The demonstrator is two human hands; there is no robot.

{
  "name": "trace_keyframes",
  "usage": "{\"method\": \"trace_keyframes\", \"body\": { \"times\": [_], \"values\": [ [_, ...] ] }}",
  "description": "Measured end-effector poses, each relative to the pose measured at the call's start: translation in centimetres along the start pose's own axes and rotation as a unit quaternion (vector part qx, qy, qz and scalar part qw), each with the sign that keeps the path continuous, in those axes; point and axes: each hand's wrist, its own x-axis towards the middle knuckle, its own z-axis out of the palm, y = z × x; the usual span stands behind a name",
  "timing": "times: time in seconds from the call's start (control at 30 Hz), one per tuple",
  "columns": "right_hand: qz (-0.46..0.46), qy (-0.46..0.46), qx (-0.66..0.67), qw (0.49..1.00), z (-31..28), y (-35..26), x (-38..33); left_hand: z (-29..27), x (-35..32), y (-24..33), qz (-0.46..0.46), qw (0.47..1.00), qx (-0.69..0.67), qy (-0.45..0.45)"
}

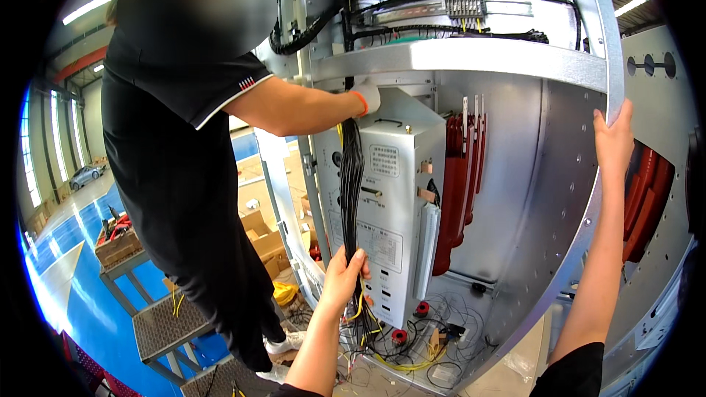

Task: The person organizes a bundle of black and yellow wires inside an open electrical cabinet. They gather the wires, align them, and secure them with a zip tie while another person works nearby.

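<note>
A thick bundle of black wires hangs in front of a grey metal mechanism box inside an open cabinet. Low on this bundle, my left hand is closed round the wires, thumb upward. Loose black and yellow ends trail below it to the cabinet floor. My right hand is raised at the right, its fingers wrapped over the edge of the cabinet's metal upright. A co-worker's white-gloved hand is at the top of the bundle; its fingers are partly hidden.
The co-worker, in black, stands at the left beside metal steps. Red ribbed parts stand behind the box. Tangled wires lie at the cabinet's bottom. Terminal rows sit above the crossbar; cardboard boxes are behind.
</note>
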Motion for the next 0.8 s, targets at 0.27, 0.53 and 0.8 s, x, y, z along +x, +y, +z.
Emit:
{"method": "trace_keyframes", "body": {
  "times": [0.27,0.53,0.8],
  "values": [
    [0.028,-0.031,0.019,0.999,-0.5,-0.6,-0.2,0.6,0.1,-0.8,0.017,0.999,0.007,0.031],
    [0.005,0.000,0.020,1.000,0.1,0.1,-0.2,1.1,0.0,-0.1,0.034,0.999,0.001,0.026],
    [-0.008,-0.027,-0.021,0.999,1.8,1.2,0.1,-0.9,-0.3,-1.9,0.038,0.992,0.118,0.036]
  ]
}}
